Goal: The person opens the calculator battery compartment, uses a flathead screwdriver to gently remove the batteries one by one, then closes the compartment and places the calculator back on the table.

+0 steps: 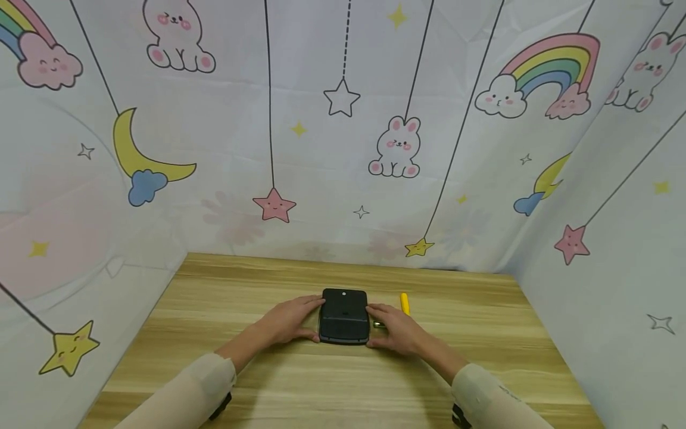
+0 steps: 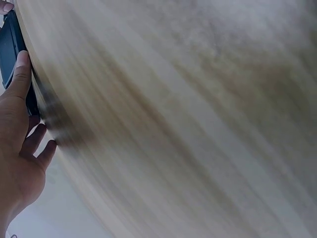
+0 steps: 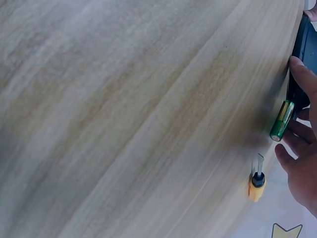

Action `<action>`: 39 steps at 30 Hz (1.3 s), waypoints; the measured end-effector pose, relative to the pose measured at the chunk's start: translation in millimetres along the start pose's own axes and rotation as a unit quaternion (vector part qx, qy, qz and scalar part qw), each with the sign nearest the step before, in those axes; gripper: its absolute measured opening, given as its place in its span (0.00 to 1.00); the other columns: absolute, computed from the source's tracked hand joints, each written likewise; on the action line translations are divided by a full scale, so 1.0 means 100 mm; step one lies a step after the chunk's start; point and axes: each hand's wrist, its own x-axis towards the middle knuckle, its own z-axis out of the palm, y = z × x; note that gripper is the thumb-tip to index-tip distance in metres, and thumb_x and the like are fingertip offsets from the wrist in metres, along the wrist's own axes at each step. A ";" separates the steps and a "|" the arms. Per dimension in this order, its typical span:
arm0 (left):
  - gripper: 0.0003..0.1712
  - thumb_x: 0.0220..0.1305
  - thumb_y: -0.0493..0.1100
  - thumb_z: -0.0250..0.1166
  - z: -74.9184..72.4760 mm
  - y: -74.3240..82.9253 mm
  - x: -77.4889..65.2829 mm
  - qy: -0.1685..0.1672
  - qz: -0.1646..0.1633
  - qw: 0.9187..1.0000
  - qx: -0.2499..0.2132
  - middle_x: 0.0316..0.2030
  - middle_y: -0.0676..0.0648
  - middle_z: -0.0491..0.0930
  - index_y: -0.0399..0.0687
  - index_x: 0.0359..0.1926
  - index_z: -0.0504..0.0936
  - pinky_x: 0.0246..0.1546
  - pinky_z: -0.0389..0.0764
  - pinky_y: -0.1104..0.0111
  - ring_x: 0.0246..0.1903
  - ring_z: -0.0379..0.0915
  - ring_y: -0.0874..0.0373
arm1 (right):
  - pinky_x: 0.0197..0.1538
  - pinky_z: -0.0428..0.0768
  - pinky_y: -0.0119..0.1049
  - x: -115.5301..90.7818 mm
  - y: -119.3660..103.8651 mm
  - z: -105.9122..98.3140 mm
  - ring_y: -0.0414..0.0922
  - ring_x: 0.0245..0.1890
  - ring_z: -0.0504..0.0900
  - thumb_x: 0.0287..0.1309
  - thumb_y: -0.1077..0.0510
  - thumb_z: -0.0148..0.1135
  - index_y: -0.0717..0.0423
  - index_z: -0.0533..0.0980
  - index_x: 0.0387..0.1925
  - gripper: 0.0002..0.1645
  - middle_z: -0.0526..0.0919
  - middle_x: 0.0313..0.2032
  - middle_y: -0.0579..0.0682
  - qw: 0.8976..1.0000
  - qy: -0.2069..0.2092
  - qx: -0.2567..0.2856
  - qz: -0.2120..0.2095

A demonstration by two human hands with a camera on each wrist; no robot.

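A flat black device with rounded corners lies on the table in the middle of the head view, a small light round mark near its far edge. My left hand holds its left side, thumb at the near corner and fingers farther up the edge. On the opposite side my right hand holds the right edge in much the same way. Beside the right fingers lies a green and gold battery, partly hidden by that hand in the head view. Only the device's edge shows in the left wrist view.
A screwdriver with a yellow handle and short blade lies on the wooden table, just beyond the right hand. White cloth printed with rabbits, stars and rainbows hangs around the back and sides of the table.
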 end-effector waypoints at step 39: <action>0.52 0.69 0.68 0.66 0.06 -0.02 -0.07 0.039 0.042 0.997 0.043 0.77 0.41 0.66 0.42 0.81 0.64 0.67 0.74 0.48 0.73 0.68 0.45 | 0.70 0.74 0.54 -0.02 -0.04 0.00 0.57 0.74 0.71 0.68 0.44 0.72 0.63 0.65 0.78 0.48 0.68 0.76 0.60 1.000 0.005 0.012 -0.020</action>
